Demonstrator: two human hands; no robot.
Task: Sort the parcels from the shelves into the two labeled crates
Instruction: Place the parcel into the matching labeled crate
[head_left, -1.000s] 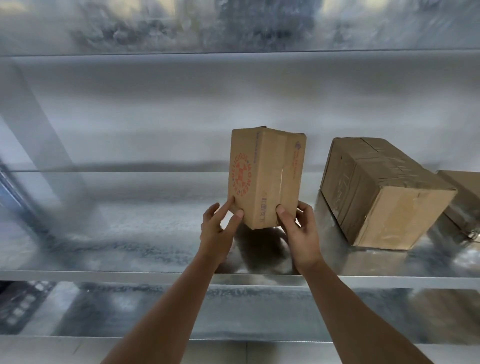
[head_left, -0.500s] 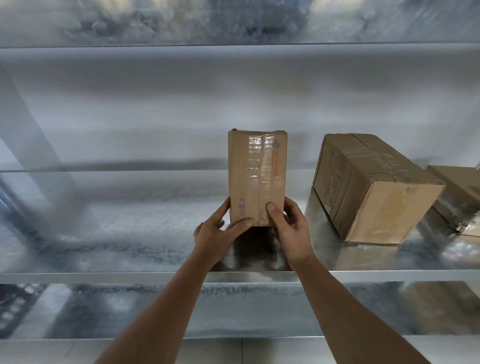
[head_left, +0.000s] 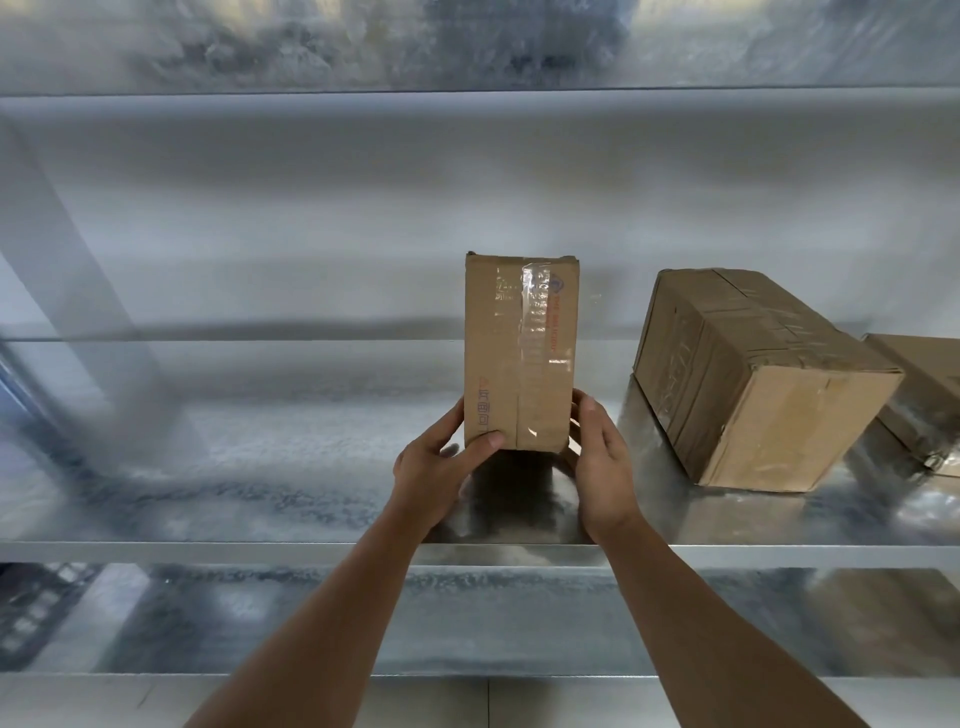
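While the galvanized metal shelf (head_left: 218, 499) is spanning the whole view, it is carrying three cardboard parcels toward its right half. Biggest of them, a large brown box (head_left: 753, 379) is lying at an angle near the right end, and a second box (head_left: 930, 395) is sitting just beside it, cut off by the right edge of the view. Nearer the middle of the shelf, a small taped parcel (head_left: 519, 353) is standing upright on its short end, well forward of the back wall, with clear tape running down its front face. Both hands are gripping its lower part. The left hand (head_left: 436, 467) is curling around the left bottom corner, its thumb pressing on the front face. The right hand (head_left: 602, 462) is lying flat along the right side, fingers reaching behind the parcel and mostly hidden. Whether the parcel's base is touching the shelf cannot be told.
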